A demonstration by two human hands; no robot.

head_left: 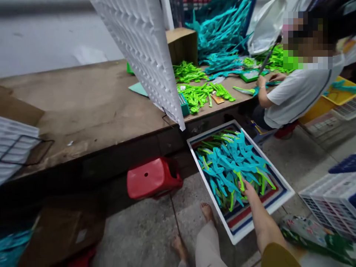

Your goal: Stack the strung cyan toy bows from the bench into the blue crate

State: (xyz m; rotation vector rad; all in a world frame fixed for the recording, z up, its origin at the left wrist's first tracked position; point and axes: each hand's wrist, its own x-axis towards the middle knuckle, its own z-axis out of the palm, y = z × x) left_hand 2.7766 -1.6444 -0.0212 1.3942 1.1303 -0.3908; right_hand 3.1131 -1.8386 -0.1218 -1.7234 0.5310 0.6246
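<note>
My right hand reaches down into a white-rimmed crate on the floor, its fingers closed around the lime-green end of a long plastic piece. Many similar pieces in teal and lime green lie heaped around it in the crate, long and pointed like toy blades. Red, white and blue striped sheeting lines the crate. My right forearm comes from the lower right, with an olive sleeve. My left hand is out of view.
A red stool stands left of the crate by a long brown workbench. White embossed sheet hangs over the bench. Green parts lie there. A co-worker sits behind the crate. White baskets stand right.
</note>
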